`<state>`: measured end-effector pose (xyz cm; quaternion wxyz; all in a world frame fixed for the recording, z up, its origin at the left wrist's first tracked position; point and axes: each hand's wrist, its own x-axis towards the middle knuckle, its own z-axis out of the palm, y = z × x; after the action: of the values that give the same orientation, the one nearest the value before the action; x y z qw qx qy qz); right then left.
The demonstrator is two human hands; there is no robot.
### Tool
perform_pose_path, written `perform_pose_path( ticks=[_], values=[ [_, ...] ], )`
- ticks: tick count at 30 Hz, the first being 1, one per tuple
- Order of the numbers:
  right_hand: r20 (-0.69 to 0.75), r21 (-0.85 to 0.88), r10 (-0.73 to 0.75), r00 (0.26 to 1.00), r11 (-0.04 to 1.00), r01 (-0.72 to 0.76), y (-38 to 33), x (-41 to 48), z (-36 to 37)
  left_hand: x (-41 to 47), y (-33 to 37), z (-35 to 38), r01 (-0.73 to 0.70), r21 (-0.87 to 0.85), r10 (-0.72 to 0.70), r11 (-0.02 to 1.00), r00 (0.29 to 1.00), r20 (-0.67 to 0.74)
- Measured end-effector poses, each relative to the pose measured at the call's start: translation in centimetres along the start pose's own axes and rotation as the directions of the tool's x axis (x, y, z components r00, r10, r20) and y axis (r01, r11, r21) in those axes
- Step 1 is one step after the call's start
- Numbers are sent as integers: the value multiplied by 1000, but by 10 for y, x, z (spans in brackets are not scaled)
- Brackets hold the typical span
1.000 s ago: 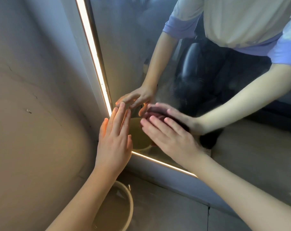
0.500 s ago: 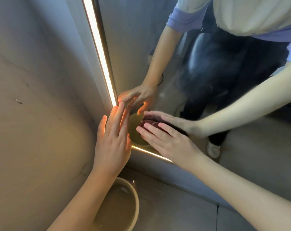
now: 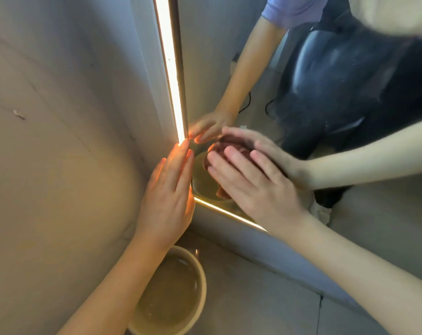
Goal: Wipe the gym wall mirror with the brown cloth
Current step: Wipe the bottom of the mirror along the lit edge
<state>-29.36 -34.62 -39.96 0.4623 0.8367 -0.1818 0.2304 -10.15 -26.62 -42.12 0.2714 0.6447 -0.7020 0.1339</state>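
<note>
The wall mirror fills the upper right, framed by a lit strip along its left and bottom edges. My right hand lies flat with straight fingers on the brown cloth, pressing it against the glass near the mirror's lower left corner. Only the cloth's edges show around my fingers. My left hand rests flat and open on the wall and the lit frame edge, just left of the cloth. Both hands and my body are reflected in the glass.
A round cream bucket with water stands on the floor below my left forearm. A beige wall takes up the left. Grey floor tiles run under the mirror's lower frame.
My right hand has slid the cloth leftward and down toward the mirror's lower left corner. My left hand stays on the frame edge.
</note>
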Motion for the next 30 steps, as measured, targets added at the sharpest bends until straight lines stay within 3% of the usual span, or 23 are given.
perform_pose_path(
  ticks=[3, 8, 13, 16, 21, 23, 26, 30],
  values=[
    [-25, -1, 28, 999, 1000, -28, 4, 11, 2, 0, -1, 0, 20, -29, -21, 999, 1000, -9],
    [188, -58, -236, 953, 966, 251, -26, 3, 16, -1, 3, -6, 78, -95, -79, 992, 997, -7],
    [1, 26, -82, 997, 996, 82, -8, 5, 10, -2, 2, -6, 69, -107, -69, 992, 998, 10],
    [-71, 89, -68, 995, 993, 74, -11, 6, 18, -4, 2, -2, 66, -93, -63, 994, 998, 28],
    [201, -13, -264, 943, 962, 272, -50, -20, 39, -9, -5, 2, 34, -148, -30, 988, 999, 30],
    [174, -8, -208, 963, 977, 213, -57, -27, 44, -12, -7, 4, 29, -162, -22, 986, 999, 43],
    [125, 276, -94, 988, 960, 56, -58, -27, 46, -17, -9, 7, 54, -138, -44, 989, 996, 74],
    [43, 249, -151, 988, 959, 136, -50, -31, 43, -21, -12, 15, 56, -83, -48, 995, 994, 96]
  ],
)
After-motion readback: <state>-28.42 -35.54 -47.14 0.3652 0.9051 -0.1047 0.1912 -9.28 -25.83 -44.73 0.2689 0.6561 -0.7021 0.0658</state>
